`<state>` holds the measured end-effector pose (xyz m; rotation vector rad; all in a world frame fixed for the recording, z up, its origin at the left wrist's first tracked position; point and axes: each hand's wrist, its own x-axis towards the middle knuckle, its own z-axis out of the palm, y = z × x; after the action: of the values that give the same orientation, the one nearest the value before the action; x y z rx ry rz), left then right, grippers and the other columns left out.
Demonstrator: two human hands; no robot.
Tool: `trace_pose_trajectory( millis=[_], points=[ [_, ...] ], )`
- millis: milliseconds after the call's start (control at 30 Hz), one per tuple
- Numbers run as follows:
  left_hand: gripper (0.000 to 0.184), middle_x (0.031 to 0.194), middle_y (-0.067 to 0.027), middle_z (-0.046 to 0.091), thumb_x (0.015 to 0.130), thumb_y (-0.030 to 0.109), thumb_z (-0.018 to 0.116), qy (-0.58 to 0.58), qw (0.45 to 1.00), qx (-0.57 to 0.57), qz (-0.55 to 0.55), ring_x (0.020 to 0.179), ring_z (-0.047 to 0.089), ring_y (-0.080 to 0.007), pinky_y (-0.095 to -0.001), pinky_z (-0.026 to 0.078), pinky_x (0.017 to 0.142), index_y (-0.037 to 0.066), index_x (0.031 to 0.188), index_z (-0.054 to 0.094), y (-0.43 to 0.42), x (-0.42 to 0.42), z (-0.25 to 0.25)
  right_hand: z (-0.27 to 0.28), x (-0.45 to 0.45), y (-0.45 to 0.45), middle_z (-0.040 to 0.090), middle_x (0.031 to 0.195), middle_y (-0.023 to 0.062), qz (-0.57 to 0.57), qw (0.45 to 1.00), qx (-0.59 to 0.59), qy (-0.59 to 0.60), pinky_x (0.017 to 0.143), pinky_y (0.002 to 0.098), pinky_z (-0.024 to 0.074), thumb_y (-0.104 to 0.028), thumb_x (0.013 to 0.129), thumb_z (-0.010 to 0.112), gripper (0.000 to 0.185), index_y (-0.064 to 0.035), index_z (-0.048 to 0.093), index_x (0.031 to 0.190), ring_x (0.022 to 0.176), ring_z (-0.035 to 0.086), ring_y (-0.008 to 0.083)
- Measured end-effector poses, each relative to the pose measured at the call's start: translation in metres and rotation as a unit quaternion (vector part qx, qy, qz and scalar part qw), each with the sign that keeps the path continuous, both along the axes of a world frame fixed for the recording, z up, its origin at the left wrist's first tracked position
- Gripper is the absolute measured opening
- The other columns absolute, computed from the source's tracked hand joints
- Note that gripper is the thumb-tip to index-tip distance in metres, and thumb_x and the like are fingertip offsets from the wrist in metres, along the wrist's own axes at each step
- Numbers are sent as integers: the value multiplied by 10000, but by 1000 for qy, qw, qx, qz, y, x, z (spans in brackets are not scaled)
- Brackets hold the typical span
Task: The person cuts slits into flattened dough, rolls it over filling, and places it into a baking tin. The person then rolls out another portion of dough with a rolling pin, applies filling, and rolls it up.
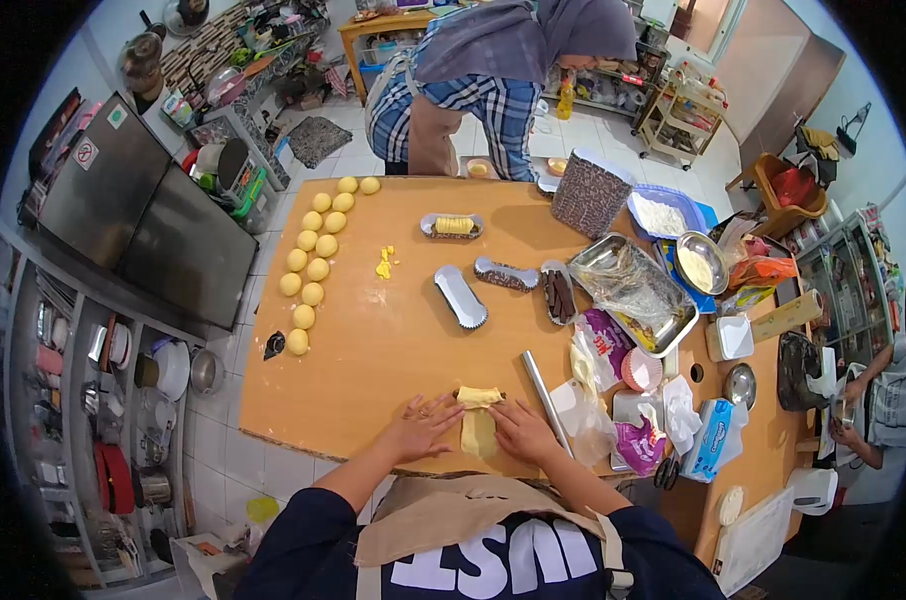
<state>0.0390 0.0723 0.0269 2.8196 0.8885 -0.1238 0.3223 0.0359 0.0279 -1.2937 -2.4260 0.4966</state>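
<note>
A flattened strip of pale yellow dough (479,435) lies on the table in front of me, its far end folded into a small roll (481,396). Something dark shows at the ends of this roll. My left hand (420,430) rests at its left end with the fingers spread. At the right end, my right hand (525,432) touches the roll with fingers stretched out flat. A metal rolling pin (546,403) lies just right of my right hand. Beyond are paper loaf cups (461,297), one holding a ridged dough roll (454,226) and another dark chocolate sticks (559,294).
Several dough balls (312,293) line the left side, near yellow scraps (385,263). A metal tray (638,290), a flour basin (663,214) and plastic packets (603,345) crowd the right. Another person (473,90) bends over the far edge; a second person (873,400) is at far right.
</note>
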Motion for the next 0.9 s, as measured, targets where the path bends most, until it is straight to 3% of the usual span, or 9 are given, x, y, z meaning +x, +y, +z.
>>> trace_pose_trajectory(
  millis=[133, 233, 333, 433, 533, 633, 733, 900],
  points=[
    [723, 1563, 13, 225, 890, 506, 508, 25, 995, -95, -28, 1453, 136, -262, -533, 88, 1151, 215, 1500, 251, 16, -16, 13, -6, 8, -5, 593, 1201, 128, -22, 995, -47, 89, 1053, 467, 374, -152, 815, 623, 439, -56, 548, 1237, 1167, 538, 302],
    [662, 1531, 28, 308, 912, 536, 475, -27, 998, -48, -24, 1410, 260, -241, -510, 163, 1118, 189, 1461, 348, 18, -19, 14, -7, 7, -10, 629, 1132, 133, -94, 983, -46, 148, 999, 444, 417, -167, 827, 645, 351, -59, 597, 1157, 1067, 578, 315],
    [616, 1454, -16, 425, 891, 507, 538, -204, 974, -89, 37, 1329, 380, -266, -485, 259, 1073, 171, 1398, 436, 15, -10, 19, -2, 2, -13, 645, 1045, 132, -188, 956, -69, 213, 929, 438, 447, -123, 804, 642, 288, -76, 629, 1087, 1027, 583, 337],
    [598, 1357, -64, 510, 864, 499, 584, -263, 959, -69, 76, 1241, 461, -264, -448, 329, 1019, 142, 1335, 495, 6, 2, 16, -1, -2, -9, 648, 962, 117, -212, 954, -16, 213, 819, 425, 474, -131, 801, 653, 215, -59, 639, 1003, 937, 602, 320],
    [614, 1318, -94, 526, 860, 514, 572, -152, 980, -125, -26, 1222, 477, -253, -421, 350, 1005, 103, 1311, 507, -3, 24, 11, 3, -7, -5, 641, 960, 114, -86, 987, 22, 132, 814, 407, 487, -129, 781, 655, 246, -56, 643, 1016, 936, 608, 304],
    [626, 1321, -102, 523, 872, 515, 545, -102, 987, -123, -18, 1222, 482, -250, -414, 358, 995, 68, 1306, 495, -11, 43, -2, -2, -11, -8, 629, 1117, 106, -4, 997, -73, 27, 920, 399, 459, -156, 812, 609, 355, -76, 620, 1158, 1047, 581, 297],
    [627, 1337, -99, 511, 890, 511, 516, -104, 992, -69, 15, 1235, 476, -246, -417, 361, 994, 50, 1313, 475, -14, 45, 0, 6, -15, -6, 610, 1174, 109, -20, 996, -90, 13, 946, 397, 450, -148, 811, 594, 416, -61, 589, 1218, 1090, 566, 293],
    [645, 1388, -105, 468, 882, 489, 545, -81, 990, -103, 49, 1284, 437, -252, -449, 323, 1041, 51, 1343, 438, -3, 50, 18, 5, -16, 8, 605, 1166, 143, -13, 999, -21, 30, 934, 403, 459, -129, 792, 615, 431, -13, 578, 1206, 1077, 573, 311]
  ],
)
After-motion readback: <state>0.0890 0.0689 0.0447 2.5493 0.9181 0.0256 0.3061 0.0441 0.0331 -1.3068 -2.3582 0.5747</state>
